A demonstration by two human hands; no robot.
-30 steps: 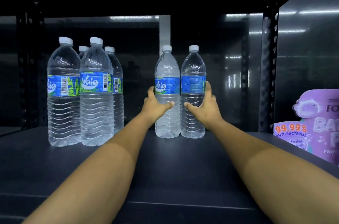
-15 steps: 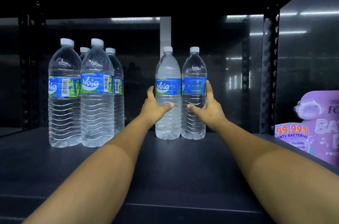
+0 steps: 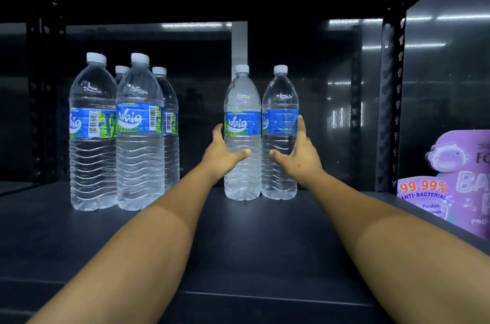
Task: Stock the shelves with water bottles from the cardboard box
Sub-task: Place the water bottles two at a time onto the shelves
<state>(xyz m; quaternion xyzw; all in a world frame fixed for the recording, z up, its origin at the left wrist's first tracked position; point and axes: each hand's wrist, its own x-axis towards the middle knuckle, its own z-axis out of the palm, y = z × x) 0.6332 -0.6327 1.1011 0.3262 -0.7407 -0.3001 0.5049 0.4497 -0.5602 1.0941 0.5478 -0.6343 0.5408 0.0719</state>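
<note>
Both hands on full bottles mid-shelf: left hand (image 3: pixel 221 158) curls round the left bottle (image 3: pixel 242 138), right hand (image 3: pixel 298 156) round the right bottle (image 3: pixel 279 135). Heavy, slick, squashy plastic; grip the ribbed waist.

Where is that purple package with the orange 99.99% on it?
The purple package sits at the far right edge of the head view, beyond the black shelf upright, right of the two bottles the hands grip.

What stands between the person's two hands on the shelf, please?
In the head view, two upright water bottles stand side by side between the left hand and right hand, each hand holding one.
</note>
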